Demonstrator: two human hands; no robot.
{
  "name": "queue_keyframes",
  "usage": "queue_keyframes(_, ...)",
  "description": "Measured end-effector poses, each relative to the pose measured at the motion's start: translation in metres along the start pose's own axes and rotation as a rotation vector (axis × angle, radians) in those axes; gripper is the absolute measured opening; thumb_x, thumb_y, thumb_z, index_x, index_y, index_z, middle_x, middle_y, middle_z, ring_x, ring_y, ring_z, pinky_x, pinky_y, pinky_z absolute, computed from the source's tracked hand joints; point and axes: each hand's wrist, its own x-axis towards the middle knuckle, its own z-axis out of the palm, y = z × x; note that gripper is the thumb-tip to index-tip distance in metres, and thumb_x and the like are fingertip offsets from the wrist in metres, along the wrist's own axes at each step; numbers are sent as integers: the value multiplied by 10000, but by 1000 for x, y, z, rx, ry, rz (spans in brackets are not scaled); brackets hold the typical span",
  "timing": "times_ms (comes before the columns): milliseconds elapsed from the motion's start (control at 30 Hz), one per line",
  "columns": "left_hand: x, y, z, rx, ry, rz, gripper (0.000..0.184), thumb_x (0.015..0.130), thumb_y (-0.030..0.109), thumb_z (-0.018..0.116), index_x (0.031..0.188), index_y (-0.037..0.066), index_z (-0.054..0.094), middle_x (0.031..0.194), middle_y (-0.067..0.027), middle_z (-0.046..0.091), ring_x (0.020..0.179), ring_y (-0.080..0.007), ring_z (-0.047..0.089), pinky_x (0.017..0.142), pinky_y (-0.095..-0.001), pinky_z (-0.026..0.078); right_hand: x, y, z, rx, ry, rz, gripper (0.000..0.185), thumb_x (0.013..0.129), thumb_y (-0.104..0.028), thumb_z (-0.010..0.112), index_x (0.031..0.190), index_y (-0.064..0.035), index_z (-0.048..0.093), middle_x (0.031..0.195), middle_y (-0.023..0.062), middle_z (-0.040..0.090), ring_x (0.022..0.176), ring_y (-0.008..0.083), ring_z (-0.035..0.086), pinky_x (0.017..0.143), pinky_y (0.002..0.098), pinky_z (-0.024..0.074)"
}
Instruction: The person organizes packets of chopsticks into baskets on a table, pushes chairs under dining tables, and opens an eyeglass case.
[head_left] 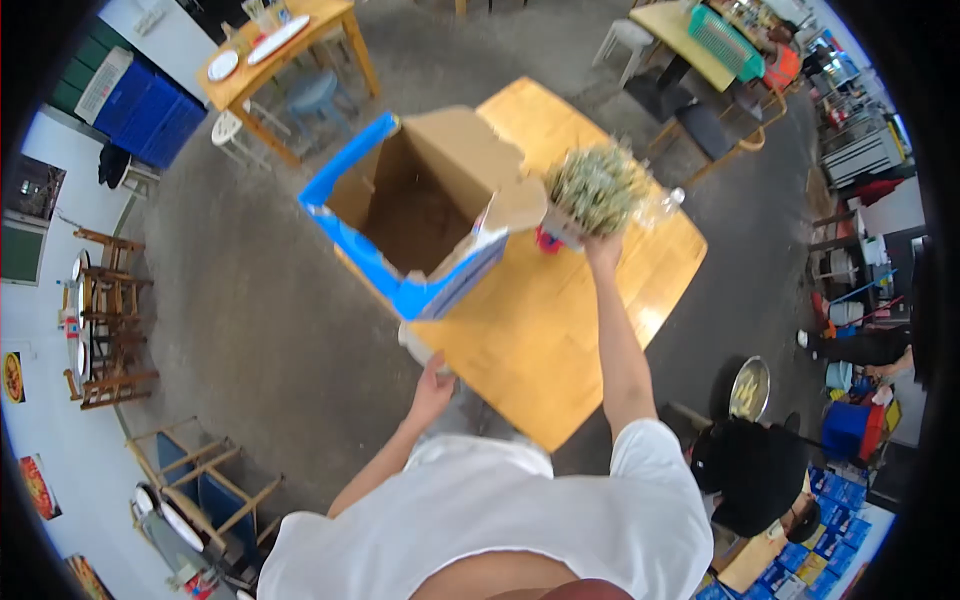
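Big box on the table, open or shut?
Open: the cardboard box shows its brown inner walls through a wide, ragged-edged mouth.

Cardboard box: blue and white print on its outer side, seen at a steep slant; no letter or number can be made out;
Red and blue item: small, beside the flower pot; any wording on it is too small to read;
Round poster: on the left wall, with a yellow ring; no legible words;
Red poster: lower on that wall; any caption is too small to read;
Corner poster: partly lost in the dark rim of the view; nothing readable;
Blue cartons: stacked at lower right, with pale patches; brand illegible
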Motion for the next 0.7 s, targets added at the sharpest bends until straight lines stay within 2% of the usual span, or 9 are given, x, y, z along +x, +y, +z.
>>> queue_keyframes(100, 1, -5, -2, -55, -6, -49, 581, 819, 8, 505, 1356, 36, 284, 1247, -188, 460, 790, -130, 598, 701, -265, 474, 1, 4, 1, -20, -18, 86, 672, 551, -168, 792, 1123, -7, 478, 1014, 201, 618, 959, 348, 589, 820, 377, 454)
queue_keyframes(167, 0, 5, 0, -21, 5, -64, 612, 803, -3, 501, 1365, 45, 265, 1248, -181, 452, 777, -136, 600, 703, -266, 471, 7, 14, 8, 48, -36, -163, 694, 557, -188, 808, 1132, -4, 467, 1011, 190, 625, 955, 334, 593, 819, 368, 453)
queue_keyframes(200, 3, 11, 1, -22, 8, -61, 612, 803, -3, 501, 1365, 45, 265, 1248, -181, 452, 777, -136, 600, 703, -266, 471, 7, 3, 5, 50, -37, -166, 694, 557, -188, 808, 1132, -4, 467, 1011, 190, 625, 955, 334, 593, 819, 368, 453)
queue_keyframes(267, -3, 17, 3, -64, -41, -98, 635, 782, -30, 479, 1372, 50, 258, 1275, -199, 399, 944, -202, 599, 787, -281, 464, -6, -33, -11, 77, -98, -34, 705, 562, -202, 819, 1137, -1, 463, 1027, 179, 627, 962, 324, 594, 820, 360, 453)
queue_keyframes(400, -6, 18, 4, -91, -51, -121, 639, 783, -28, 482, 1374, 50, 254, 1279, -202, 399, 957, -198, 592, 800, -289, 461, -2, -30, -6, -22, -58, 32, 697, 573, -195, 816, 1142, -3, 460, 1044, 176, 626, 988, 323, 586, 835, 359, 445)
queue_keyframes(500, -10, 12, 4, -91, -42, -89, 633, 784, -27, 486, 1372, 51, 265, 1277, -201, 404, 942, -193, 598, 808, -289, 461, -2, -4, 5, -39, -24, -11, 722, 584, -188, 809, 1177, -9, 437, 1014, 184, 628, 888, 289, 618, 760, 347, 476)
queue_keyframes(567, -10, 3, 4, -21, 63, -13, 579, 793, -3, 525, 1333, 36, 319, 1206, -167, 500, 710, -114, 574, 679, -258, 468, -3, 42, 31, 118, 28, -43, 722, 609, -174, 787, 1206, -21, 411, 933, 174, 626, 740, 226, 623, 634, 322, 492)
queue_keyframes(667, -8, -12, 2, -4, 61, 30, 572, 794, -11, 530, 1326, 37, 327, 1217, -163, 494, 669, -103, 546, 656, -259, 466, -47, 69, 34, 58, 40, -25, 684, 659, -163, 752, 1219, -8, 393, 850, 139, 607, 632, 155, 586, 537, 274, 472)
queue_keyframes(700, -12, 0, 3, -27, 78, 27, 538, 794, -20, 527, 1301, 30, 355, 1137, -131, 536, 663, -107, 545, 648, -255, 465, -74, 59, 22, 140, -31, -1, 634, 690, -158, 729, 1205, 4, 397, 836, 127, 600, 632, 149, 582, 535, 268, 469)
